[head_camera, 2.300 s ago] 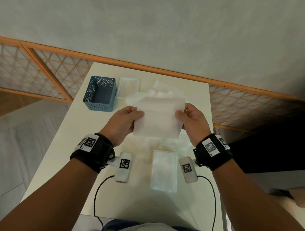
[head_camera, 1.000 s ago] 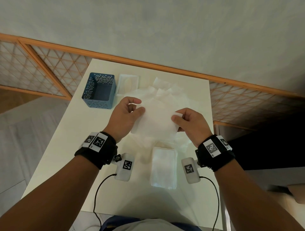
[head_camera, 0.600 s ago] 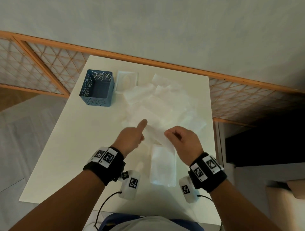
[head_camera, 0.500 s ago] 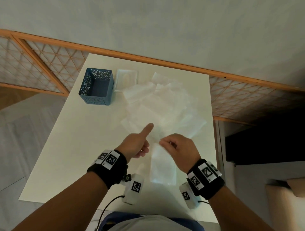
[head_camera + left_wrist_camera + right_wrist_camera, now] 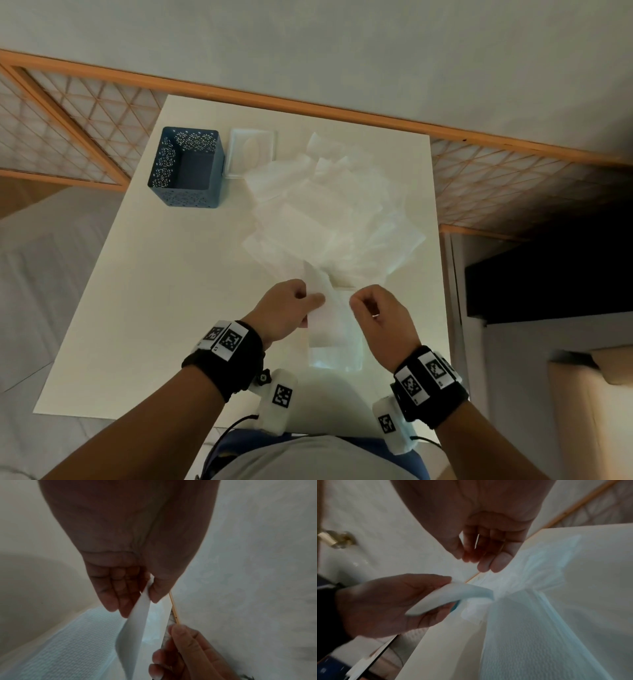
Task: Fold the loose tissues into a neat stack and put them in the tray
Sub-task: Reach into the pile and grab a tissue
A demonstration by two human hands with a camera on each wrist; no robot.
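Note:
My left hand (image 5: 313, 301) pinches a folded white tissue (image 5: 317, 291) between thumb and fingers just above the near stack of folded tissues (image 5: 334, 346); the pinch shows in the left wrist view, left hand (image 5: 145, 592), tissue (image 5: 137, 622). The right hand (image 5: 356, 303) hovers close beside it with loosely curled fingers that hold nothing, right hand (image 5: 477, 561). A spread of loose tissues (image 5: 329, 219) covers the table's middle. The blue perforated tray (image 5: 186, 168) stands at the far left, with nothing visible inside.
A shallow white lid or box (image 5: 252, 152) lies just right of the blue tray. The white table (image 5: 154, 291) ends close to my right wrist, with a dark drop beyond. Orange lattice rails (image 5: 68, 130) run behind the table.
Both hands came down and toward me, from over the loose pile to over the folded stack. The tissue went from wide to a narrow fold, and the right hand let go of it.

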